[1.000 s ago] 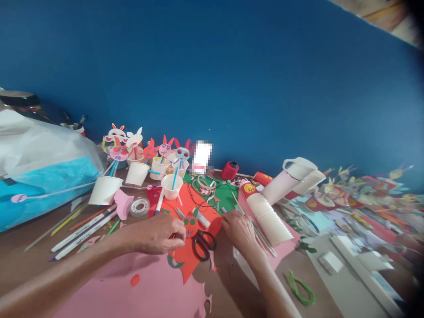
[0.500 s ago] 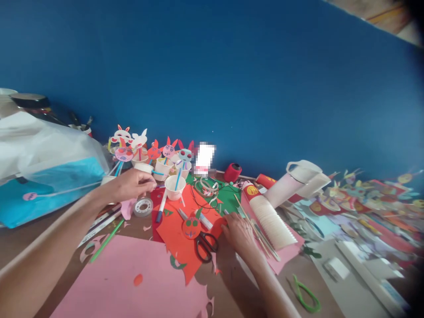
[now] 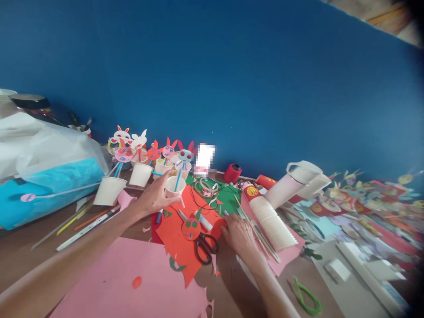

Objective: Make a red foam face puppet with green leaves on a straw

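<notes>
My left hand (image 3: 155, 194) is wrapped round the near side of a white paper cup (image 3: 175, 187), with thumb in front and fingers along its left. The cup stands upright, and a blue straw topped by a pale blue paper mask (image 3: 184, 155) rises from it. My right hand (image 3: 238, 232) lies on the table beside the red-orange paper (image 3: 185, 254), fingers spread and holding nothing visible. Between the hands, an orange round paper face (image 3: 191, 228) with green eyes lies by black-handled scissors (image 3: 205, 248). More cups with mask-topped straws, such as a white cup (image 3: 140, 175), stand left of my left hand.
A stack of white paper cups (image 3: 273, 221) lies right of my right hand, with thin wooden sticks (image 3: 255, 229) alongside. Pink paper (image 3: 132, 282) covers the near table. A white jug (image 3: 298, 176) leans at the back. A plastic bag (image 3: 49, 154) stands at left.
My left hand has moved right from the cups at left to the cup with the blue straw and closed round it. The right hand has stayed in place.
</notes>
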`<act>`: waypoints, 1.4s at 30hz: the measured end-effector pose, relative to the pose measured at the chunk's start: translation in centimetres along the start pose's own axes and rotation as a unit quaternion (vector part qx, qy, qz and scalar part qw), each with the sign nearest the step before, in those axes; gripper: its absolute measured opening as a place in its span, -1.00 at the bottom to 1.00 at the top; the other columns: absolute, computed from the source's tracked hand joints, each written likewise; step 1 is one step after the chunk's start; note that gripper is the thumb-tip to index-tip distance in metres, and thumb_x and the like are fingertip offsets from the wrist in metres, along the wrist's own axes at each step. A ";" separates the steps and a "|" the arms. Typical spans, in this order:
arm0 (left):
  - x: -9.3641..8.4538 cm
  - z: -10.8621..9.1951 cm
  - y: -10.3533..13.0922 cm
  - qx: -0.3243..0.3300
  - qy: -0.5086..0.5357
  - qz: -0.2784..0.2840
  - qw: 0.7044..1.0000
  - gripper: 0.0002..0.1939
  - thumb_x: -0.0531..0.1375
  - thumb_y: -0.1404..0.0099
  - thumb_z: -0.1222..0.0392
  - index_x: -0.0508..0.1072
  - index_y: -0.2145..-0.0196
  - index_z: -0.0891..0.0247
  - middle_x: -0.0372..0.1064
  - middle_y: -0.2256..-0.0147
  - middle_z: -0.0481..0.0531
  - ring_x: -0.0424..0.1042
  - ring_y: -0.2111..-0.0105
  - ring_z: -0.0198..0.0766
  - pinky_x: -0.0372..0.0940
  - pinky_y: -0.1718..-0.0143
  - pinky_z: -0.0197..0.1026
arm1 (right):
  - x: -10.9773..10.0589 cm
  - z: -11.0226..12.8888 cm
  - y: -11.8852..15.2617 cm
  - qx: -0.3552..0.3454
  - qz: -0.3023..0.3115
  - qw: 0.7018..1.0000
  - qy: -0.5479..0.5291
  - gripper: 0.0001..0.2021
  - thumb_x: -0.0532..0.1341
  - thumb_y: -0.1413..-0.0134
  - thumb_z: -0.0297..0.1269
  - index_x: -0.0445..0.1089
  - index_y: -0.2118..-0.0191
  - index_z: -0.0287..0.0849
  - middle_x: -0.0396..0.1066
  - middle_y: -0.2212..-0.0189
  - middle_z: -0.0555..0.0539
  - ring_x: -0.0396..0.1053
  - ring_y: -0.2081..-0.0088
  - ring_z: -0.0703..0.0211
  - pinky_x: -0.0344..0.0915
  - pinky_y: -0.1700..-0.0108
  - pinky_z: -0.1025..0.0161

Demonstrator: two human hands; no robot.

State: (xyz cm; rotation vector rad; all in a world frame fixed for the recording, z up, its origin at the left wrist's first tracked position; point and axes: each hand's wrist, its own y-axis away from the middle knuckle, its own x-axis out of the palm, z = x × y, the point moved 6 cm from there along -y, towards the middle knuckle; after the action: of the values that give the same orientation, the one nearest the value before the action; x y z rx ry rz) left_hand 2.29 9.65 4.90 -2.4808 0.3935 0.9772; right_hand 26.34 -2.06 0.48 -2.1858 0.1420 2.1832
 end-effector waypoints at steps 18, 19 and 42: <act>-4.8 -1.8 -0.4 -0.036 0.027 -0.075 0.996 -0.21 0.18 -0.05 0.04 -0.12 -0.16 0.21 0.24 0.01 0.11 0.29 0.07 -0.10 0.18 0.06 -0.09 | 0.2 0.2 0.2 -0.034 -0.010 0.999 -0.010 -0.76 0.13 0.00 -0.19 0.33 0.21 -0.18 0.33 0.24 -0.14 0.24 0.15 0.03 0.03 0.15 0.19; -5.5 -1.9 -0.4 -0.037 0.025 -0.084 0.995 -0.23 0.17 -0.05 0.05 -0.09 -0.15 0.22 0.25 0.02 0.11 0.30 0.09 -0.10 0.19 0.07 -0.08 | 0.2 0.2 0.2 -0.036 -0.011 0.999 -0.012 -0.76 0.13 0.00 -0.19 0.32 0.21 -0.18 0.33 0.23 -0.14 0.24 0.16 0.03 0.03 0.15 0.19; -5.3 -1.4 -0.3 -0.026 0.045 -0.096 0.994 -0.17 0.19 -0.03 0.09 -0.14 -0.17 0.21 0.28 0.06 0.11 0.34 0.13 -0.13 0.24 0.13 -0.12 | 0.1 4.2 1.5 -0.095 -0.023 0.989 -0.111 -0.77 0.20 0.06 -0.15 0.32 0.28 -0.15 0.34 0.32 -0.09 0.26 0.23 0.07 0.11 0.18 0.21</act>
State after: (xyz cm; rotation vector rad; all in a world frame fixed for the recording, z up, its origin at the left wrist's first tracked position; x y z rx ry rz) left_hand -0.52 9.77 9.63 -2.5598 0.1559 0.8103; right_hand 22.00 -3.16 0.44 -1.9879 -0.1295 2.4862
